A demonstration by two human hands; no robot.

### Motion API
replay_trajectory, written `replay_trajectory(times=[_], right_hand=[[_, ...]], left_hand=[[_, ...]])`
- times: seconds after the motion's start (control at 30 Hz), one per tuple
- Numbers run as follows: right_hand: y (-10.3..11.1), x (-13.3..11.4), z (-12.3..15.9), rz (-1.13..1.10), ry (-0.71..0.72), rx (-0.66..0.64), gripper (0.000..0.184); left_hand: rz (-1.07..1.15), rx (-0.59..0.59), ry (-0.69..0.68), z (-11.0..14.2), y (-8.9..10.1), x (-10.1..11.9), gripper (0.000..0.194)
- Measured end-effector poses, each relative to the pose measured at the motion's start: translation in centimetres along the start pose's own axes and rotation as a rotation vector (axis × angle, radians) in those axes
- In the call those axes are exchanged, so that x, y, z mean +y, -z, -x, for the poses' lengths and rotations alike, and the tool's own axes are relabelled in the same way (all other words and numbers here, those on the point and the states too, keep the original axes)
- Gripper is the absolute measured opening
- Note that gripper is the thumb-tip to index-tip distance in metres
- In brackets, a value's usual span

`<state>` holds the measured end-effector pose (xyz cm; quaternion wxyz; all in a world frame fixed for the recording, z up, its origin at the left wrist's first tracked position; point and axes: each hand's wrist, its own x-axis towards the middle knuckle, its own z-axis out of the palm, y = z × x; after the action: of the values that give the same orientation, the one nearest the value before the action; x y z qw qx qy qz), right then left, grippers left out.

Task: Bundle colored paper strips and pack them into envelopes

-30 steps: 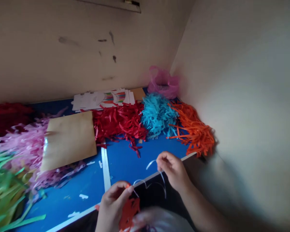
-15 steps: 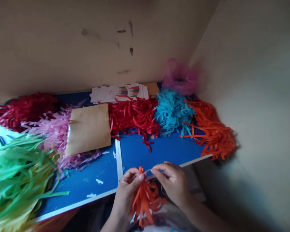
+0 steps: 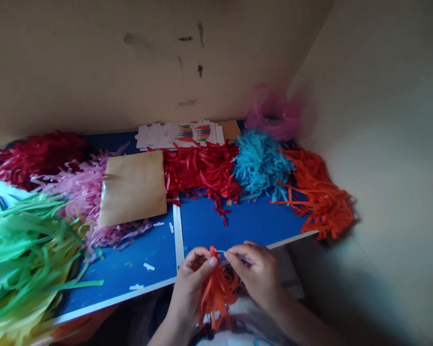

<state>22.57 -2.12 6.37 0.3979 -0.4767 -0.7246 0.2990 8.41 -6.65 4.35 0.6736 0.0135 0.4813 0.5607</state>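
My left hand (image 3: 195,276) pinches an orange paper tassel (image 3: 216,298) just below its small looped top. The tassel's strips hang down in front of my body, past the table's near edge. To its right, my right hand (image 3: 256,269) is closed in a pinch on a thin pale string (image 3: 220,251). That string runs from the tassel's neck to my right thumb and forefinger. Whether it goes fully round the neck is hidden by my left fingers.
On the blue table (image 3: 216,226) lie fringe heaps: green (image 3: 21,245), pink (image 3: 79,192), dark red (image 3: 46,154), red (image 3: 202,168), light blue (image 3: 261,163) and orange (image 3: 317,202). A tan card (image 3: 133,190) covers part of the pink. Behind are printed cards (image 3: 159,135) and a pink plastic bag (image 3: 274,115).
The string between my hands now looks tauter and lies higher at the tassel's neck. My hands keep almost the same place, and the tassel's strips have swung slightly. The view has shifted a little.
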Motion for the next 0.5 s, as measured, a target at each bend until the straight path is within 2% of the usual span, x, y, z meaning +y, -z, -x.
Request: replay_trajectory(times=[0.1, 0.17, 0.23, 0.27, 0.37, 0.43, 0.5], right_hand=[[-0.1, 0.4, 0.2, -0.107, -0.095, -0.118, 0.015], [-0.1, 0.9, 0.4, -0.193, -0.191, -0.200, 0.011], [-0.2, 1.3, 0.4, -0.236, -0.258, -0.273, 0.024], [-0.3, 1.3, 0.3, -0.231, -0.267, -0.303, 0.023], [-0.5, 1.1, 0.2, -0.180, -0.196, -0.318, 0.006], [-0.4, 1.1, 0.2, -0.198, -0.129, -0.281, 0.011], [0.5, 1.6, 0.1, -0.279, -0.131, -0.247, 0.012]], left_hand=[[-0.115, -0.023, -0.091, -0.1, 0.2, -0.4, 0.034], [-0.257, -0.015, -0.237, -0.1, 0.5, -0.6, 0.032], [-0.443, 0.011, -0.404, -0.1, 0.8, -0.7, 0.027], [-0.554, 0.027, -0.481, -0.1, 1.0, -0.8, 0.024], [-0.938, 0.051, -0.691, -0.1, 1.5, -1.1, 0.014], [-1.131, 0.032, -0.819, -0.3, 1.8, -1.5, 0.009], [-1.216, -0.010, -0.935, -0.6, 2.2, -2.0, 0.008]])
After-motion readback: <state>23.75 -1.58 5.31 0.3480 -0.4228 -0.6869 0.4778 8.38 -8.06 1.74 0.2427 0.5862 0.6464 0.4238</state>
